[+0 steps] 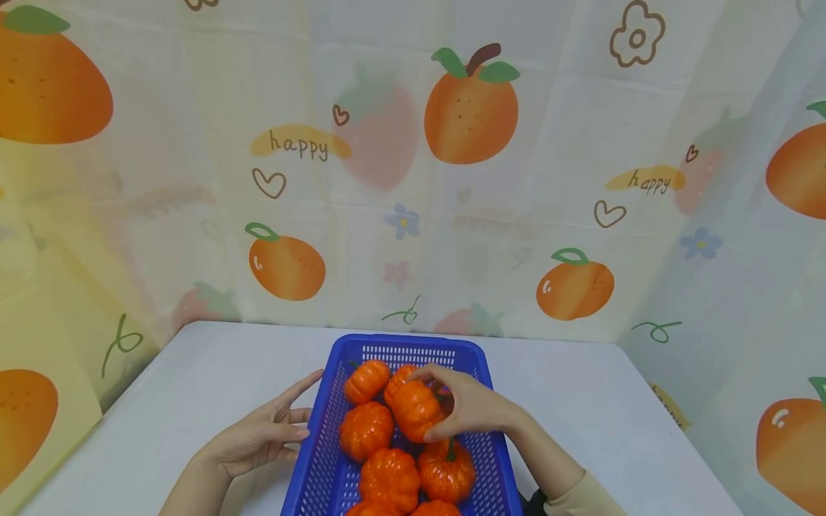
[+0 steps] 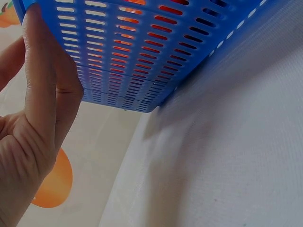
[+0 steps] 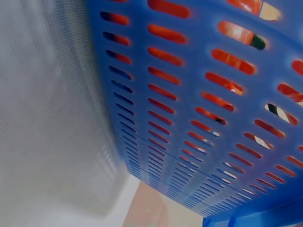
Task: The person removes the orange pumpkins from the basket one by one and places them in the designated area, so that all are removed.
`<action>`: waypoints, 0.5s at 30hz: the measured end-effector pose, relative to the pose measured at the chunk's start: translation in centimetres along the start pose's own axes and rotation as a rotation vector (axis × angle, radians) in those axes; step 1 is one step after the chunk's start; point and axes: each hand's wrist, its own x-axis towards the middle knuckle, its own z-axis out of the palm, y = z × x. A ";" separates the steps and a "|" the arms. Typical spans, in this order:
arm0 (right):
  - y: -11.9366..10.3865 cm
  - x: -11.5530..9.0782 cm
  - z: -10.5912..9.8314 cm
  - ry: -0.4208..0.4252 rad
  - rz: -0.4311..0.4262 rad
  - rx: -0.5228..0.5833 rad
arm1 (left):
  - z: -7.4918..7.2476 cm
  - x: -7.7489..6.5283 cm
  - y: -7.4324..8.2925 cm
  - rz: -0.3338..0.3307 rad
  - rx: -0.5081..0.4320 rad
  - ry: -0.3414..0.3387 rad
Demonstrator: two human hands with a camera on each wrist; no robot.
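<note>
A blue plastic basket [image 1: 500, 459] with slotted walls stands on the white table and holds several shiny orange toy pumpkins, among them one with a green stem [image 1: 447, 473]. My right hand [image 1: 474, 405] reaches in over the basket's right rim, its thumb and fingers curled round a small pumpkin [image 1: 416, 410] near the middle. Outside the left wall, my left hand [image 1: 261, 433] has its fingers extended, fingertips right at the rim. The left wrist view shows those fingers against the slotted wall [image 2: 137, 52]. In the right wrist view the basket wall [image 3: 189, 123] hides the right hand.
The white table [image 1: 581, 401] spreads out on both sides of the basket. Behind it hangs a pale curtain [image 1: 471, 236] printed with oranges, strawberries and the word "happy". At the front, the basket and its nearest pumpkins [image 1: 435, 509] run past the picture's lower edge.
</note>
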 end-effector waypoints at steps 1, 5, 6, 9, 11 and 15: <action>0.0 0.0 0.0 0.009 -0.006 0.020 | 0.0 0.0 0.0 -0.002 0.002 0.004; 0.0 -0.3 -0.1 0.060 -0.026 0.118 | 0.0 0.1 0.0 -0.005 0.008 0.012; 0.1 -0.4 -0.1 0.077 -0.033 0.135 | 0.0 0.1 0.0 -0.005 0.008 0.010; 0.3 -0.8 -0.3 0.120 -0.044 0.173 | 0.0 0.1 0.0 -0.002 0.005 0.001; 0.4 -1.1 -0.5 0.142 -0.039 0.185 | -0.1 0.1 0.0 0.001 0.003 -0.007; 0.6 -1.7 -1.0 0.171 -0.013 0.192 | -0.1 0.0 -0.1 0.000 -0.001 -0.008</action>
